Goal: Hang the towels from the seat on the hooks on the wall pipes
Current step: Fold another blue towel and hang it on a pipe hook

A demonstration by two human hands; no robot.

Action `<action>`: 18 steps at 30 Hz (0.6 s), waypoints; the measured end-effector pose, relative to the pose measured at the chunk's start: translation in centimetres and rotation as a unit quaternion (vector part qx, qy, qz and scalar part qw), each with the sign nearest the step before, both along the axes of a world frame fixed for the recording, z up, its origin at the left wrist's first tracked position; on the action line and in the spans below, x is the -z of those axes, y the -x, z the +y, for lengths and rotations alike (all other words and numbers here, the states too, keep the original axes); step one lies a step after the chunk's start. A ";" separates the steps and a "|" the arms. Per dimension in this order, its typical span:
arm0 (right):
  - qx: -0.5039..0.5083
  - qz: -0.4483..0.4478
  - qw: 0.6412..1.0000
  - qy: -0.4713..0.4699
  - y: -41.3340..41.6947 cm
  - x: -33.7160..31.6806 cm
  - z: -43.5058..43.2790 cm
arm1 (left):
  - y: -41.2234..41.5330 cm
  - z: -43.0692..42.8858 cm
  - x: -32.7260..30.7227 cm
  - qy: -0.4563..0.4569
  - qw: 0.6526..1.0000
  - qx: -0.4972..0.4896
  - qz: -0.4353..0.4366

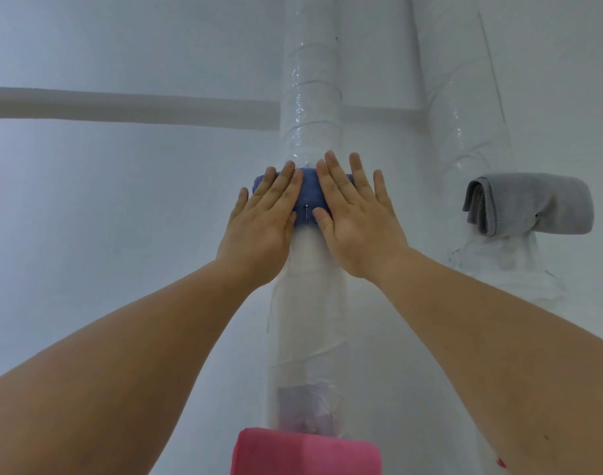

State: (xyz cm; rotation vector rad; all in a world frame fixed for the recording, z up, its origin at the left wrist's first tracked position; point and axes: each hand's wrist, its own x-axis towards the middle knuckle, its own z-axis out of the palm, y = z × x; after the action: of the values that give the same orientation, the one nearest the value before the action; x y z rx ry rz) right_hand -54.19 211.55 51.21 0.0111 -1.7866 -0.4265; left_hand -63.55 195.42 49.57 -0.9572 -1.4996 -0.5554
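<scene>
Hands first: my left hand [262,228] and right hand [355,221] are both stretched out ahead of me on bare forearms, fingers straight and slightly spread. They lie flat and hold nothing in a grasp.

Nearest to me, at the bottom edge of the view, a folded pink towel [303,454] sits against the lower part of the middle pipe [310,97], which is upright and wrapped in glossy white film.

Higher up that same pipe, my palms press on a folded blue towel [308,190]. The left hand covers its left end and the right hand covers its right end, so only a strip of the cloth shows between them. My thumbs lie along the towel's lower edge, close together but not touching. In the gap between the thumbs, the thin metal tip of a hook [306,212] pokes up in front of the blue cloth, so the towel is hung over it against the pipe.

Off to the right and well apart from my hands, a folded grey towel [540,204] hangs on the second wrapped pipe [464,97]. Its folded layers show at its left end. A small glint at its lower edge may be another hook, though I cannot tell for sure.

Behind everything, a thinner horizontal pipe [121,106] runs in from the left along the pale wall [121,46] and passes behind the middle pipe.
</scene>
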 end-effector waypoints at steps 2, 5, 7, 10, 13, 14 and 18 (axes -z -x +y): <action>-0.011 -0.011 1.000 0.007 0.3 0.0 0.2 | 0.4 0.3 0.4 -0.001 1.000 0.012 -0.009; -0.036 -0.017 0.999 0.017 0.8 0.0 0.4 | 0.8 0.6 0.4 0.001 0.999 0.029 -0.014; -0.062 -0.022 0.997 0.028 1.0 0.1 0.4 | 0.9 0.6 0.3 0.005 0.999 0.033 -0.021; -0.075 -0.028 0.996 0.035 1.0 0.1 0.4 | 0.7 0.3 0.3 0.017 0.999 0.025 -0.032; -0.063 -0.042 0.996 0.042 0.6 0.0 0.2 | 0.0 -0.1 0.1 0.032 0.999 -0.001 -0.042; -0.058 -0.049 0.996 0.045 0.4 0.0 0.2 | -0.2 -0.3 0.0 0.039 0.998 -0.016 -0.045; -0.011 -0.078 0.996 0.045 -0.9 -0.3 -0.4 | -1.8 -1.3 -0.4 0.064 0.991 -0.106 -0.047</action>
State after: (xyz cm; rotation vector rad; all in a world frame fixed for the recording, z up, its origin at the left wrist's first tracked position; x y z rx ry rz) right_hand -53.25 211.10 51.54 0.0003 -1.9554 -0.3375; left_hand -61.76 194.16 49.97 -0.8648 -1.7146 -0.3575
